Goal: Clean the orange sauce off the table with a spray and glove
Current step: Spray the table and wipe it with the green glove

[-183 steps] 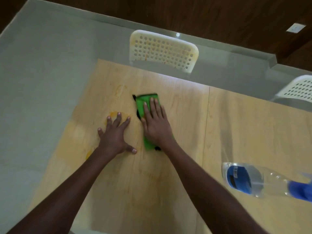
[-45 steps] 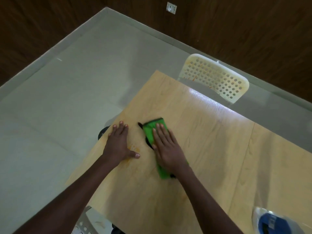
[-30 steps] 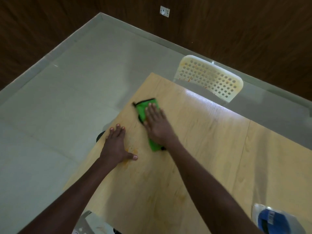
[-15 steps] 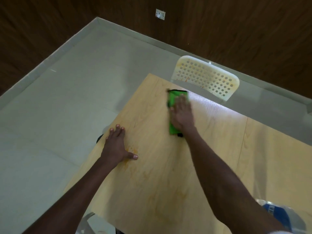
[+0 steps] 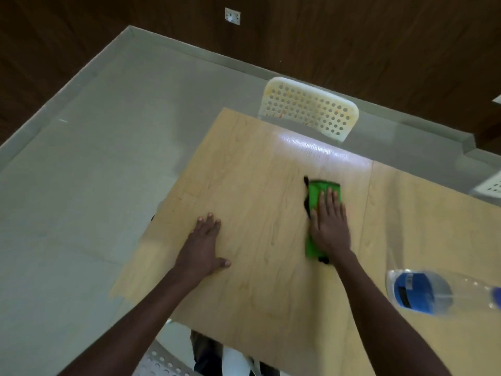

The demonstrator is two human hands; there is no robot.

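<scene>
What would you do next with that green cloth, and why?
Probably slide the cloth back left toward the left hand. The right hand presses it flat on the table, away from that hand, and any faint sauce left near the left hand is too blurred to confirm, so one more pass there seems sensible. The spray bottle lies at the right.

We see soft, even, rather dim light; a white glare streak lies on the bench [image 5: 320,150] by its far edge; the spray bottle [image 5: 423,293] near the right edge smears with motion blur; wide-angle bending curves the outer edges.
</scene>
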